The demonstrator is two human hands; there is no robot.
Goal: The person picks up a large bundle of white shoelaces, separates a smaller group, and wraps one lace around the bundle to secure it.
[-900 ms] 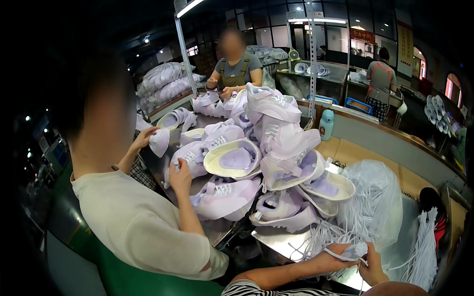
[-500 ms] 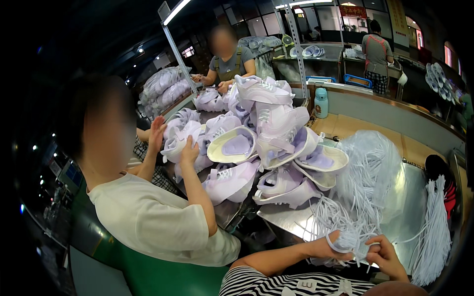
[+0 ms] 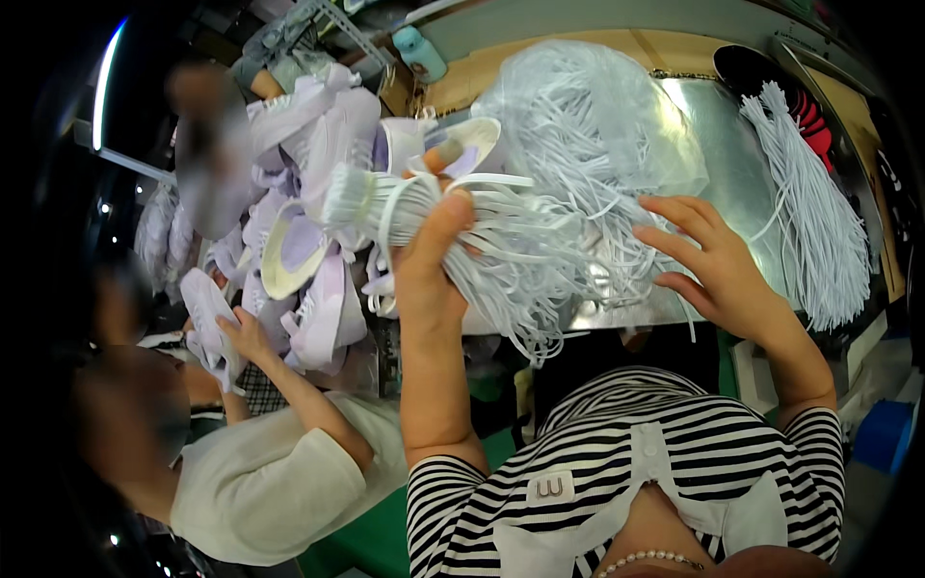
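Observation:
A bundle of white shoelaces (image 3: 511,246) is gripped in my left hand (image 3: 434,250), raised over the near edge of the metal tabletop. The bundle's gathered end points left, and the loose ends fan out and hang to the right. My right hand (image 3: 718,260) hovers to the right of it, fingers spread and holding nothing, close to the loose laces on the table. Behind both hands, a clear plastic bag (image 3: 655,125) lies with more white laces in and around it. Another long bundle of laces (image 3: 814,207) rests at the table's right side.
Pale lilac sneakers (image 3: 318,144) are heaped on the left. Beside them a co-worker in a cream shirt (image 3: 279,482) holds one shoe (image 3: 212,323). A light blue bottle (image 3: 419,56) stands at the back, and a black and red object (image 3: 809,125) sits at the far right.
My view has swung right and down. My left hand has lifted the lace bundle up and to the left, while my right hand has come away from the laces and opened.

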